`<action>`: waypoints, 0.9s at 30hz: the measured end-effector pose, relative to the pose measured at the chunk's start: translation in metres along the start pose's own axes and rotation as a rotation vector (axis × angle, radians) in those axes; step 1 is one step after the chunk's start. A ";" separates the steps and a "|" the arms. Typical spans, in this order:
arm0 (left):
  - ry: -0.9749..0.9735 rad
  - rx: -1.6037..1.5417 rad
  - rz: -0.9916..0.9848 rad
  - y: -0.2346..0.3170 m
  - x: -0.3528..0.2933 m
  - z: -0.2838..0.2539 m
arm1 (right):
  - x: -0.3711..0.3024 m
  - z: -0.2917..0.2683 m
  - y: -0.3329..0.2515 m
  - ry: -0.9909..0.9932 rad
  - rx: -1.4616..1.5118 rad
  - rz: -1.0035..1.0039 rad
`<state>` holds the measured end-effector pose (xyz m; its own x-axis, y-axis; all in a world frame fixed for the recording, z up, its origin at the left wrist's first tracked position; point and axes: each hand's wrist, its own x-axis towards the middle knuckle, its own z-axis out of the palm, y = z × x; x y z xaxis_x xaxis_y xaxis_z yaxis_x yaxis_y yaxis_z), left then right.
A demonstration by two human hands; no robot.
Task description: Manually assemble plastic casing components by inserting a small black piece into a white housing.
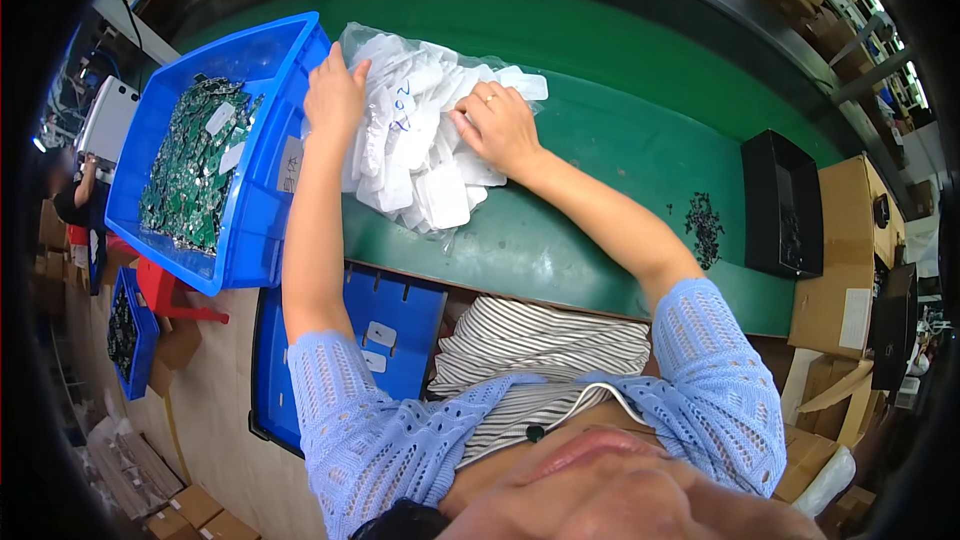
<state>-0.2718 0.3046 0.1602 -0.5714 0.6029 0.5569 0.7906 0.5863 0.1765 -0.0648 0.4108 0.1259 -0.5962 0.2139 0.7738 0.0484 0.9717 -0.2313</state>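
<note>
A clear plastic bag (372, 155) full of flat white plastic pieces (443, 195) lies on the green worktop, with handwritten marks on it. My left hand (335, 98) is between the bag's left edge and the rim of a blue bin (268, 175), its thumb and forefinger apart. On the bag's right side, my right hand (500, 128) has its fingers curled down, closed on the plastic. Its fingertips are partly hidden. Many small green circuit boards (190, 175) fill the bin, and a few white pieces (220, 118) lie on top of them.
A pile of small black parts (704, 230) lies on the right of the green worktop (590, 210), beside a black box (765, 205) and a cardboard box (835, 260). Below the bench edge, a blue tray (350, 340) holds white pieces. Another person's arm (85, 183) shows at far left.
</note>
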 end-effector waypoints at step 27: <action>0.263 0.216 0.311 -0.037 0.030 -0.005 | -0.018 0.014 -0.015 -0.349 -0.130 -0.191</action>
<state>-0.3165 0.2983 0.1742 -0.2169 0.6263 0.7488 0.8359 0.5153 -0.1889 -0.0663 0.3906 0.1068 -0.8391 0.0032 0.5440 -0.0018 1.0000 -0.0087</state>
